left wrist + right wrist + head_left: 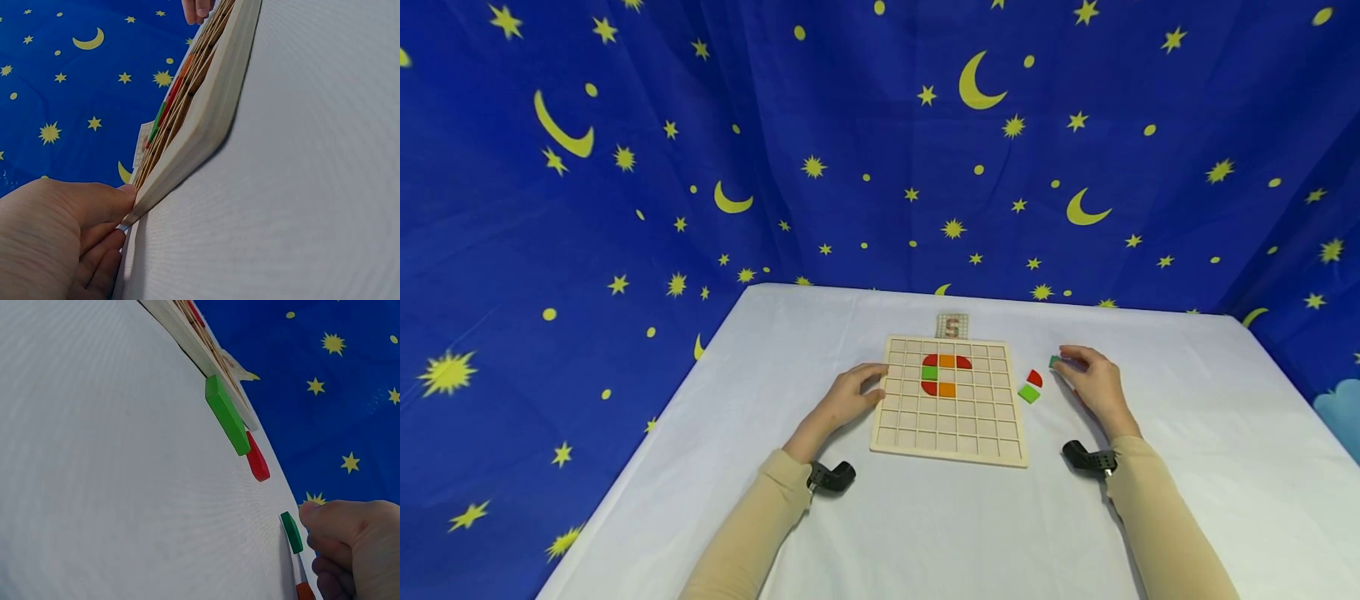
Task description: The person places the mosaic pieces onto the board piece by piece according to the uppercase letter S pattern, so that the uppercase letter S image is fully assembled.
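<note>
blue curtain (880, 125) | yellow stars (813, 167), moons (970, 87) | white cloth-covered table (940, 533) | right edge: pale-blue shape (1343, 421), possibly a cloud

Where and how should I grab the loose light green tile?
Pinch opposite side edges of the light green tile, probably coming down from the near right: it lies flat, with the board to its left and the red quarter piece beyond.

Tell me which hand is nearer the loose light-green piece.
Right: the right hand is just right of the light-green piece, by a dark-green piece; the left hand is across the board, at its left edge.
</note>
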Motion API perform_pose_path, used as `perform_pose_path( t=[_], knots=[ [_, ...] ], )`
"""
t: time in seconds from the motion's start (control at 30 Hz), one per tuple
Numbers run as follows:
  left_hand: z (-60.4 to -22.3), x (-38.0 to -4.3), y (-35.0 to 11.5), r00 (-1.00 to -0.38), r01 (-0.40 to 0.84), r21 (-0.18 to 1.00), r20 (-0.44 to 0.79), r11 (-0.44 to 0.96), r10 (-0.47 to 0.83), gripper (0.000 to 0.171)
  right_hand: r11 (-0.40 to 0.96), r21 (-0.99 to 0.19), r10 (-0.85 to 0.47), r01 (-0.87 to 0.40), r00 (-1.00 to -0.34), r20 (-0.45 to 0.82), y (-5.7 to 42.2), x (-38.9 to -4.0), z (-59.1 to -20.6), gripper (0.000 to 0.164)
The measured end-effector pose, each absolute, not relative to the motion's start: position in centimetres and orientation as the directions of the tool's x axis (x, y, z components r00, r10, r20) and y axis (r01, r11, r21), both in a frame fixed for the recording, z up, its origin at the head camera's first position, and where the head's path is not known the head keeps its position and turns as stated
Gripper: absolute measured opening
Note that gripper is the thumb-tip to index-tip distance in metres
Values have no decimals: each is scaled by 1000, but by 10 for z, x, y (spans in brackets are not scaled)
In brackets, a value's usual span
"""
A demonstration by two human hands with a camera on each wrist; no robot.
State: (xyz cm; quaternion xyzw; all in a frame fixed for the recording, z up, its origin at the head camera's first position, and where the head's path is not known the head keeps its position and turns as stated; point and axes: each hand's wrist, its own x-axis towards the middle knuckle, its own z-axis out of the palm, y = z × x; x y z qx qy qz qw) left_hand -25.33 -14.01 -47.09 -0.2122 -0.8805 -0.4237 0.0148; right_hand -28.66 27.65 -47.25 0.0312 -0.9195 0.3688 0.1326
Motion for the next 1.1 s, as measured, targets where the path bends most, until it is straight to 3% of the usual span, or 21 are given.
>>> perform_pose_path(
  t=[0.4, 1.1],
  knots=[
    [-469, -251, -141, -907, 394, 738, 214, 548, 364, 46, 779, -595, -10, -196, -953, 302, 275, -292, -479, 34],
    [-474, -255, -142, -901, 406, 737, 226, 541, 370, 44, 784, -589, -2, -196, -950, 313, 272, -288, -478, 31]
  ],
)
